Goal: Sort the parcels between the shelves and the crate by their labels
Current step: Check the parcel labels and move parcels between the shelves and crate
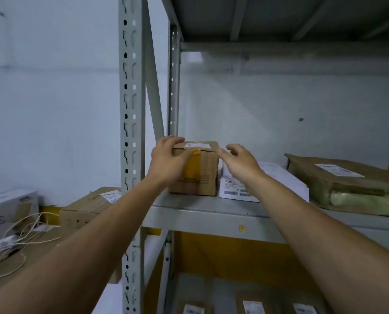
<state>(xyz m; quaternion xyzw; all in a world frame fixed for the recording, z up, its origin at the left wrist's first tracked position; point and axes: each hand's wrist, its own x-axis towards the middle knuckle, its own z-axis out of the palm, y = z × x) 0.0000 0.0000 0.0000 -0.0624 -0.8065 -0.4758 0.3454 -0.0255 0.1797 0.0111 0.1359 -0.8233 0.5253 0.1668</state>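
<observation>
A small brown cardboard box (pixel 206 171) with yellow tape and a white label on top stands at the left end of the grey metal shelf (pixel 211 214). My left hand (pixel 168 159) grips its top left corner, fingers curled over the upper edge. Just to the box's right, my right hand (pixel 238 160) hovers with loosely bent fingers, thumb near the top right corner, holding nothing. A white mailer bag (pixel 241 189) with a barcode label lies beside the box, partly behind my right wrist.
A large brown wrapped parcel (pixel 347 184) lies further right on the same shelf. Labelled parcels (pixel 253 307) sit on the shelf below. The slotted shelf upright (pixel 131 132) stands left of the box. Left of it are a cardboard box (pixel 91 207), a white box (pixel 8 209) and loose string.
</observation>
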